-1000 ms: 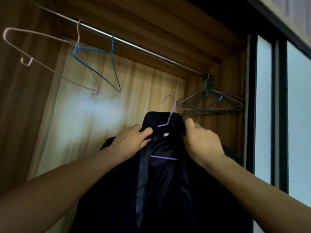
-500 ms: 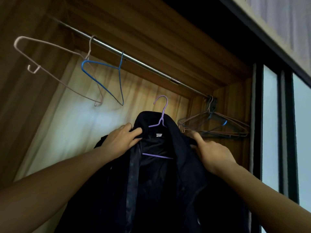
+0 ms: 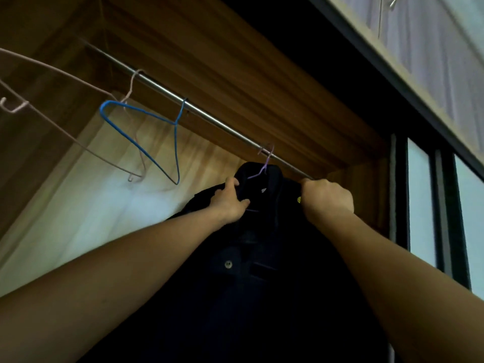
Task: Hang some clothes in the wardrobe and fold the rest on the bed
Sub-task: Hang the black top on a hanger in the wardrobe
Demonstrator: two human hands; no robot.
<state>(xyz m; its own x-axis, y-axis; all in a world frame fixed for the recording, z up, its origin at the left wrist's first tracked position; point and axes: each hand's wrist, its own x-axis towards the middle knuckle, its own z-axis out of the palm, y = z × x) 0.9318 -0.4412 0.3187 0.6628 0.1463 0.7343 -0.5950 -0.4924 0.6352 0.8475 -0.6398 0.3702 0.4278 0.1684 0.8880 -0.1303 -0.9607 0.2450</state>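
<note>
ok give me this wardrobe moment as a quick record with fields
garment: dark jacket on a purple hanger
hook: at the rail, seemingly over it
left hand: grips the jacket's collar
right hand: grips the jacket's shoulder
other hangers: blue hanger and pink hanger, both bare, on the rail to the left

1 second ago the thin purple wire hanger carrying the dark navy jacket was held free, well below the silver metal wardrobe rail; now its hook lies across that rail. The 2 hands have risen with it. The left hand has come up at the collar, and the right hand has shifted from the collar out to the jacket's shoulder, just under the rail. A pale round button now shows on the jacket's front.
</note>
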